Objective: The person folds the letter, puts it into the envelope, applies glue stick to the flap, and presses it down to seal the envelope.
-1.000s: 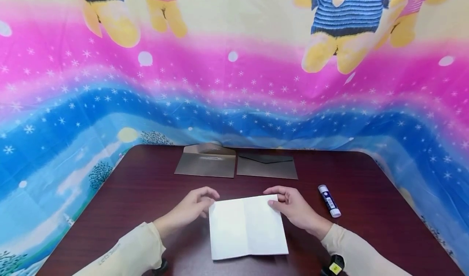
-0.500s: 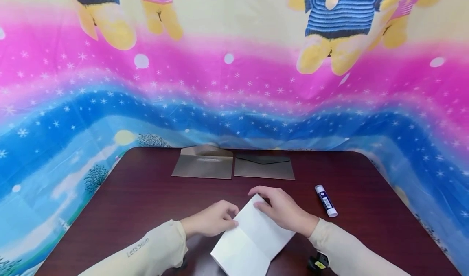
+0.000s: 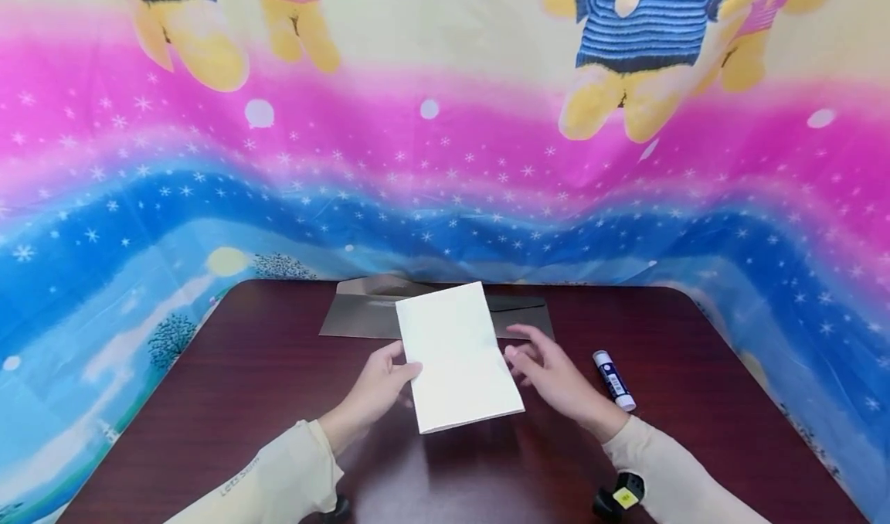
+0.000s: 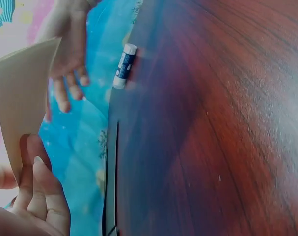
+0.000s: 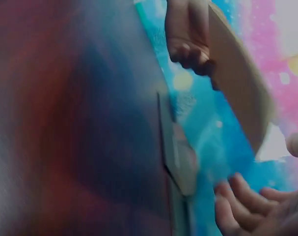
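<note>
My left hand (image 3: 378, 381) pinches the left edge of a white card (image 3: 455, 362), thumb on its face and fingers behind. A crease runs across the card's middle, and it is held up off the table at a tilt. From the left wrist view, the back of the card (image 4: 26, 93) looks tan, with the curled fingers against it. My right hand (image 3: 556, 373) is just to the right of the card, fingers spread and loosely bent. In the right wrist view, a gap shows between the right fingers (image 5: 247, 201) and the card (image 5: 237, 73).
Two grey-brown envelopes lie at the table's far edge: the left envelope (image 3: 358, 315) has its flap raised, and the right envelope (image 3: 524, 321) is partly behind the card. A glue stick (image 3: 614, 381) lies right of the right hand. A printed cloth (image 3: 445, 161) hangs behind the dark table (image 3: 243, 400).
The card has turned about a quarter turn and risen toward the envelopes. My left hand keeps hold of its edge, while my right hand has let go and moved slightly right.
</note>
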Demonstrator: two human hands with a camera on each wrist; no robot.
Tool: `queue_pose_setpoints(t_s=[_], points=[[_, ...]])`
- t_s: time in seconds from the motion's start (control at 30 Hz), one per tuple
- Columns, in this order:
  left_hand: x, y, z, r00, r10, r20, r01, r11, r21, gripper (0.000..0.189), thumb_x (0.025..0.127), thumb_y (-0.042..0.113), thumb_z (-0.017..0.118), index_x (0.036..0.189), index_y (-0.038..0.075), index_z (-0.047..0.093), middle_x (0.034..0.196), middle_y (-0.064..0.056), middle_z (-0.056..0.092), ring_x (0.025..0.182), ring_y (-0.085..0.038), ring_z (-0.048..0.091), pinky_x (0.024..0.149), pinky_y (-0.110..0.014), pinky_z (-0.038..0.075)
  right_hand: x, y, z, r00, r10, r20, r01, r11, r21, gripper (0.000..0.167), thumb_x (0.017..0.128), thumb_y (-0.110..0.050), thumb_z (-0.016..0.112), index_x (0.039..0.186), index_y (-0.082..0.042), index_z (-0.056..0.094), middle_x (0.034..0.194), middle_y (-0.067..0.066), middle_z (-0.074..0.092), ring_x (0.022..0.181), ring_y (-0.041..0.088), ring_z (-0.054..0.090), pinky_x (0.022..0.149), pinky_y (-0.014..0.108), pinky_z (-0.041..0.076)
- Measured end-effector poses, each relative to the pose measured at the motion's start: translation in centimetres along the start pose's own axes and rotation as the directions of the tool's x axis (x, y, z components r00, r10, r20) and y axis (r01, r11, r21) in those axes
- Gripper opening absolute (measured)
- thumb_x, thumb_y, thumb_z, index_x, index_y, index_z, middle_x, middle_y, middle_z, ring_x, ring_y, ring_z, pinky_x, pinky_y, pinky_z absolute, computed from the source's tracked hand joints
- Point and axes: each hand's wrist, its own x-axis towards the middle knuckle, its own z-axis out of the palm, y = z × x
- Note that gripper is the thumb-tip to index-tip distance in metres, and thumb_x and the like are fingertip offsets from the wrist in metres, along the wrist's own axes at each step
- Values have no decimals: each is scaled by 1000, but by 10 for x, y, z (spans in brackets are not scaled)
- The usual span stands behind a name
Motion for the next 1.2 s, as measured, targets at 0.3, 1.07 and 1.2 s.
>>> queue_pose_setpoints(t_s=[0.3, 1.07, 1.2], points=[[-6, -3, 6, 990, 74, 117, -73, 997, -17, 37, 100, 4, 52, 136, -7, 51, 100, -25, 76, 71, -9, 71, 58, -32, 56, -6, 12, 12, 959, 83, 270, -173, 929, 329, 50, 109, -23, 45, 148, 6, 38, 120, 16, 71, 96, 15, 73, 81, 32, 61], [-9, -6, 1, 972, 35, 232, 15, 978, -207, 35, 101, 12, 44, 122, -6, 67, 101, 4, 74, 71, -10, 61, 61, -23, 50, -13, 25, 3, 932, -58, 359, -159, 823, 545, 43, 111, -27, 28, 117, -14, 69, 111, -5, 68, 98, 9, 66, 82, 27, 57], [-9, -9, 3, 973, 96, 209, -89, 995, -42, 31, 103, 12, 48, 117, -6, 69, 93, 2, 70, 67, -7, 59, 59, -25, 52, -12, 27, 10, 965, 27, 260, -119, 931, 345, 33, 107, -27, 51, 129, -4, 61, 102, -1, 71, 89, 11, 69, 78, 27, 58]])
